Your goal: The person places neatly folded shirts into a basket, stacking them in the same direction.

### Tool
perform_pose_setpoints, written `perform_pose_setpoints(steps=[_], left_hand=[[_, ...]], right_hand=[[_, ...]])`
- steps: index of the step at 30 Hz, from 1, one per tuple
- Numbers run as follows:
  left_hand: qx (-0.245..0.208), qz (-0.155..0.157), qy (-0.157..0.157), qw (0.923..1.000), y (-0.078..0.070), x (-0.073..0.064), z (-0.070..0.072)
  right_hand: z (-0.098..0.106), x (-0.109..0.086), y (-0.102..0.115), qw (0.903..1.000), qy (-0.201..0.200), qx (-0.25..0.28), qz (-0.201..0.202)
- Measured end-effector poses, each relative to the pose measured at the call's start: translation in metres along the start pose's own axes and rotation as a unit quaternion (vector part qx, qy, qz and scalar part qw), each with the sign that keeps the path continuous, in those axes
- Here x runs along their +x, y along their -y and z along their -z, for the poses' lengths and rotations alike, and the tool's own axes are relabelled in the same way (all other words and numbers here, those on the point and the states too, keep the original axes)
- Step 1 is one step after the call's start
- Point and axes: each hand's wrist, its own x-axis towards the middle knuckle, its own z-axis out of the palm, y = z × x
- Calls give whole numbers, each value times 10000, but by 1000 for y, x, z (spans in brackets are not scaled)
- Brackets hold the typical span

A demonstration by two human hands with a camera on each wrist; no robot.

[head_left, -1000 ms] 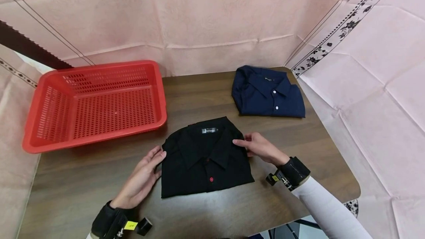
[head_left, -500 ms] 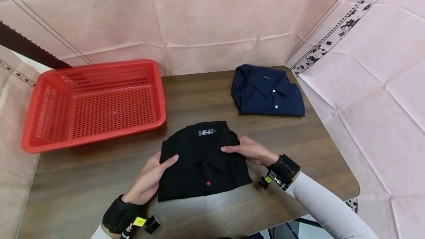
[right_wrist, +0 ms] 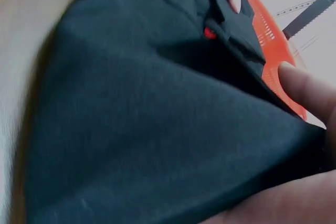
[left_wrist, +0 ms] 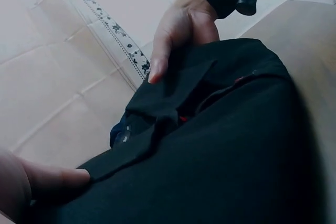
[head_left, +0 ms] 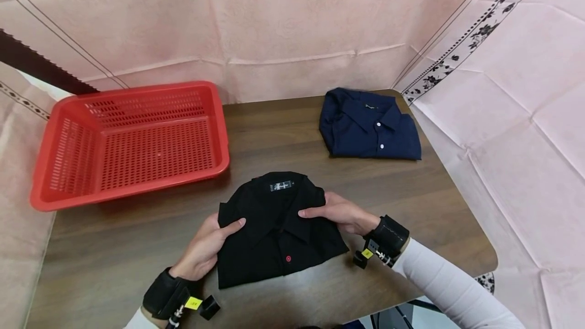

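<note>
A wood-grain table [head_left: 269, 136] bears, at its far left, a red perforated plastic basket [head_left: 137, 190], while a folded black collared shirt [head_left: 260, 248] is between the person's hands at the near middle, whether lifted clear of the tabletop I cannot tell, and a folded navy button-up shirt [head_left: 352, 136] lies near the far right corner. The left hand [head_left: 205, 248] and right hand [head_left: 345, 213] grip opposite sides of the black shirt, thumbs on top, other fingers mostly hidden; between them show a collar label [head_left: 281, 186] and, smaller, a red button [head_left: 288, 258].
</note>
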Motion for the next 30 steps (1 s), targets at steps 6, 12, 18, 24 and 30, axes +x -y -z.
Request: perform_pose_setpoints(steps=[6, 12, 18, 24, 30], left_hand=[[-175, 54, 62, 9998, 2, -2, 3], [-511, 193, 314, 9980, -4, -9, 7], [-569, 55, 572, 9967, -16, -18, 11], [-350, 43, 559, 9978, -40, -33, 14], [-35, -227, 673, 9975, -73, -55, 18]], right_hand=[[-5, -4, 3, 9977, 200, 642, -111], [-6, -8, 9, 9917, 466, 1197, -73], [-8, -16, 24, 9936, 436, 1029, 170], [-13, -27, 48, 9946, 498, 789, 460], [-19, -40, 82, 9912, 756, 738, 801]])
